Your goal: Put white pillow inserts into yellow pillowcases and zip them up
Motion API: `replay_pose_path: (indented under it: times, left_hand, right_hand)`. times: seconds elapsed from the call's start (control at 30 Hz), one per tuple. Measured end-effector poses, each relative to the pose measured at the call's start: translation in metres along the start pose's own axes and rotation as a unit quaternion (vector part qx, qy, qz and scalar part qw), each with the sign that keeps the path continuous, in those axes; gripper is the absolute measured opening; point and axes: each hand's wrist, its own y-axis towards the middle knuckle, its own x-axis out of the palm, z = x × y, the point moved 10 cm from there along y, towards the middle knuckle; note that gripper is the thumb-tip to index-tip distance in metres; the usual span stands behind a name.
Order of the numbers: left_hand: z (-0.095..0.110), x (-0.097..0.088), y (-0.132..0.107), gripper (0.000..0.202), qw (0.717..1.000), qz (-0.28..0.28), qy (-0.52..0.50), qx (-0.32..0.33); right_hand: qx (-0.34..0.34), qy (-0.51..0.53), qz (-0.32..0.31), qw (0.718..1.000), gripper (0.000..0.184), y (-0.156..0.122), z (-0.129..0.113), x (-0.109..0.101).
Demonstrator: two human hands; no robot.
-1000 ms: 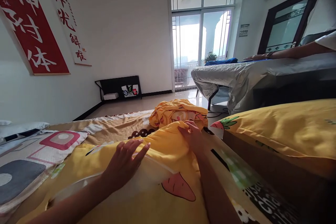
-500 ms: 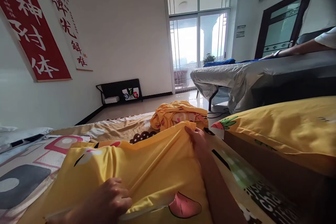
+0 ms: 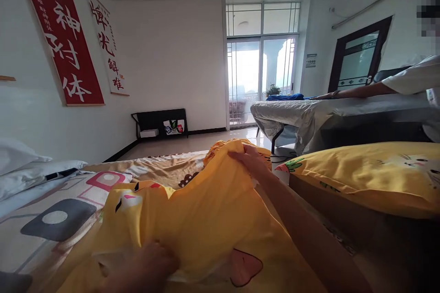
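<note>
A yellow pillowcase (image 3: 202,210) printed with a cartoon face and a pink ear-like shape spreads out in front of me. My right hand (image 3: 249,158) pinches its far right corner and holds it raised. Nearer to me, my left hand (image 3: 151,261) is closed on the near part of the cloth, blurred and with its fingertips hidden. A pale edge shows beside the left hand; I cannot make out whether it is a pillow inside. Behind the raised corner lies a crumpled heap of yellow printed fabric (image 3: 220,146).
A plump yellow pillow (image 3: 364,169) rests at the right. Patterned bedding (image 3: 68,210) and white pillows (image 3: 37,165) lie at the left. Beyond, a person's arm (image 3: 360,91) reaches over a plastic-covered table (image 3: 309,110) with blue cloth (image 3: 285,97) on it.
My right hand has lifted the pillowcase corner higher and slightly left, stretching the cloth upward. My left hand keeps its grip near the front. The view has tilted up.
</note>
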Motion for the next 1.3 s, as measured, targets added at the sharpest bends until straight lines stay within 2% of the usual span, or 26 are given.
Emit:
replay_pose_path:
  times: [0.07, 0.13, 0.17, 0.23, 0.27, 0.3, 0.33, 0.37, 0.47, 0.53, 0.67, 0.73, 0.8, 1.0, 1.17, 1.3]
  left_hand:
    - [0.014, -0.007, -0.002, 0.022, 0.999, -0.047, 0.005, 0.014]
    - [0.025, -0.034, -0.001, 0.026, 0.997, -0.055, -0.028, 0.04]
    - [0.028, -0.061, 0.003, 0.029, 0.996, -0.007, -0.07, 0.049]
    - [0.027, -0.132, 0.011, 0.027, 0.969, 0.174, -0.163, 0.073]
    - [0.016, -0.168, 0.01, 0.03, 0.932, 0.302, -0.192, 0.051]
    - [0.005, -0.194, 0.01, 0.032, 0.892, 0.402, -0.205, 0.023]
    - [-0.001, -0.208, 0.016, 0.035, 0.863, 0.449, -0.229, 0.019]
    - [-0.001, -0.213, 0.029, 0.038, 0.852, 0.451, -0.265, 0.032]
    - [0.011, -0.206, 0.071, 0.033, 0.866, 0.355, -0.343, 0.079]
    - [0.017, -0.2, 0.079, 0.032, 0.86, 0.329, -0.38, 0.088]
    - [0.017, -0.196, 0.072, 0.026, 0.783, 0.34, -0.509, 0.103]
    - [0.016, -0.192, 0.07, 0.026, 0.751, 0.336, -0.56, 0.099]
    - [0.015, -0.187, 0.071, 0.028, 0.73, 0.329, -0.592, 0.094]
    - [0.022, -0.184, 0.076, 0.038, 0.703, 0.318, -0.629, 0.093]
    - [0.026, -0.189, 0.08, 0.037, 0.69, 0.313, -0.645, 0.099]
    - [0.031, -0.19, 0.084, 0.033, 0.678, 0.302, -0.661, 0.106]
  right_hand:
    - [-0.027, -0.044, -0.013, 0.999, 0.033, -0.011, -0.033, 0.013]
    - [-0.047, -0.075, -0.024, 0.996, 0.033, -0.026, -0.058, 0.027]
    - [-0.059, -0.089, -0.028, 0.994, 0.033, -0.034, -0.068, 0.033]
    - [-0.085, -0.106, -0.03, 0.99, 0.033, -0.048, -0.083, 0.044]
    - [-0.095, -0.109, -0.032, 0.989, 0.033, -0.054, -0.088, 0.049]
    - [-0.102, -0.111, -0.038, 0.988, 0.033, -0.058, -0.091, 0.054]
    - [-0.107, -0.113, -0.045, 0.987, 0.033, -0.062, -0.094, 0.057]
    - [-0.111, -0.116, -0.052, 0.986, 0.033, -0.065, -0.097, 0.06]
    - [-0.105, -0.134, -0.047, 0.984, 0.034, -0.07, -0.103, 0.057]
    - [-0.088, -0.131, -0.051, 0.986, 0.035, -0.074, -0.104, 0.052]
    - [-0.063, -0.086, -0.11, 0.988, 0.037, -0.085, -0.103, 0.05]
    - [-0.064, -0.077, -0.114, 0.988, 0.038, -0.088, -0.103, 0.048]
    - [-0.076, -0.078, -0.105, 0.988, 0.04, -0.09, -0.103, 0.045]
    - [-0.158, -0.172, -0.022, 0.972, 0.042, -0.098, -0.117, 0.038]
    - [-0.205, -0.144, 0.011, 0.968, 0.037, -0.107, -0.133, 0.033]
    - [-0.191, -0.113, 0.014, 0.975, 0.033, -0.106, -0.134, 0.025]
